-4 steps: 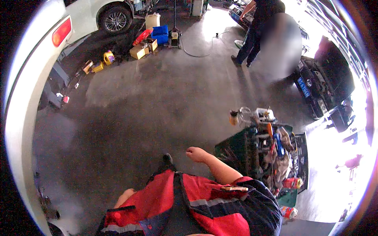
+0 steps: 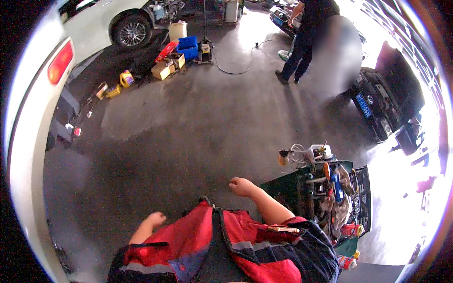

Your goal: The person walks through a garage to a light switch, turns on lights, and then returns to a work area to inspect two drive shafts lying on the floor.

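Smudged grey floor (image 2: 165, 155), curved white car panel (image 2: 28, 137) at left.
Right hand (image 2: 241, 186), fingers curled closed, near boxy green cart (image 2: 285, 186); left hand (image 2: 156, 218), fingers' state I cannot tell.

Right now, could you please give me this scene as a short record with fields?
Left hand: nothing visibly held
Right hand: nothing visibly held; nearest the green cart
Load there: clutter, including a blue item
Other person: standing ahead, to the right
Vehicles: white car, upper left; dark car, right, hood raised
Floor items: blue crate, yellow jug
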{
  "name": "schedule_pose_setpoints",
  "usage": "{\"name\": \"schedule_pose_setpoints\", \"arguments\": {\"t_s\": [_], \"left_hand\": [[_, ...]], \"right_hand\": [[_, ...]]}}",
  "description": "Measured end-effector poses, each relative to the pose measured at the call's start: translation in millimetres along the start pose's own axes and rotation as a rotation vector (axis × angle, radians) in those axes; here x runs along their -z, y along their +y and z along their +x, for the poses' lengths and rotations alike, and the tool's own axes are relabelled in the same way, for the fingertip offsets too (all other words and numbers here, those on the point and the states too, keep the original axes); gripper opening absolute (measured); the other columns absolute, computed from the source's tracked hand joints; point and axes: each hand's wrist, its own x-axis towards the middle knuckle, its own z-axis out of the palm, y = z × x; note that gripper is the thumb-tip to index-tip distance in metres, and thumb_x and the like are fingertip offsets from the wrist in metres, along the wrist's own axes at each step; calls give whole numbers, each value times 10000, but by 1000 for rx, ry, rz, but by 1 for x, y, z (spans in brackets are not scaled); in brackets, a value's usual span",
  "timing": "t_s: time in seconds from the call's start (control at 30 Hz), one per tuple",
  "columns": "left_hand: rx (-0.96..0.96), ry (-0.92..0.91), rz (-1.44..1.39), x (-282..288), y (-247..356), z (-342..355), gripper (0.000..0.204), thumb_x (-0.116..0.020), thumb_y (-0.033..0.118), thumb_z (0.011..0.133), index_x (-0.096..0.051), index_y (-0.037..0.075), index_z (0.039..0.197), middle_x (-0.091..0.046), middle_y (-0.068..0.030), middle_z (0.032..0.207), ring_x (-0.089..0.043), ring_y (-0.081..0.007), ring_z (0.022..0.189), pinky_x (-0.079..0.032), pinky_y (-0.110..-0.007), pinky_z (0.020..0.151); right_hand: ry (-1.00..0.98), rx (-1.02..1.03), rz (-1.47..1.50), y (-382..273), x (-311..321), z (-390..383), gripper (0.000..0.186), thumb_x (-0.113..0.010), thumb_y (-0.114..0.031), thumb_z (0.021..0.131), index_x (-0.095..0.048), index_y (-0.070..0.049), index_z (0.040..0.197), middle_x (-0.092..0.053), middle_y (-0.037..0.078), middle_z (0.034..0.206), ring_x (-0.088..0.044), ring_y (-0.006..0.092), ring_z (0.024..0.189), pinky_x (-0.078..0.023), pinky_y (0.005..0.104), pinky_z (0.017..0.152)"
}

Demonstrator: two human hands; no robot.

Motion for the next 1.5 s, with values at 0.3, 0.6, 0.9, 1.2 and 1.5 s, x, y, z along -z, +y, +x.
{"name": "schedule_pose_setpoints", "arguments": {"t_s": [0.3,0.6,0.9,1.2,1.5], "left_hand": [[-409,394,-210,281,227,186,324,-571,285,912,-600,40,1121,-655,-164,1091,-632,-275,1018,-486,-355,881],[-495,-60,310,327,312,288,373,-522,338,866,-618,36,1063,-646,-205,1021,-617,-368,972,-491,-428,828],[87,-209,224,358,194,373,419,-535,352,835,-654,20,1060,-644,-212,1073,-606,-361,1033,-477,-420,890],[-17,-119,130,531,316,508,418,-547,361,830,-659,34,1065,-662,-193,1041,-624,-349,1001,-487,-424,869],[-416,193,161,729,515,691,352,-548,334,875,-638,35,1037,-657,-196,1020,-625,-340,984,-488,-414,843]], "right_hand": [[135,-215,248,49,78,105,412,-538,-342,899,-609,-14,1138,-649,187,1088,-611,331,1018,-462,401,891],[51,-185,290,62,250,240,410,-532,-345,888,-606,-11,1114,-648,201,1064,-608,357,1002,-471,420,871],[91,-232,164,107,372,361,404,-499,-343,895,-609,-16,1105,-637,215,1073,-600,366,1025,-466,430,885],[-452,-501,-148,227,372,430,433,-491,-366,842,-675,-12,1010,-638,215,1087,-603,368,1029,-469,446,881],[312,-806,436,195,488,483,379,-499,-297,864,-641,-30,1092,-668,199,1017,-621,357,988,-484,415,867]]}}
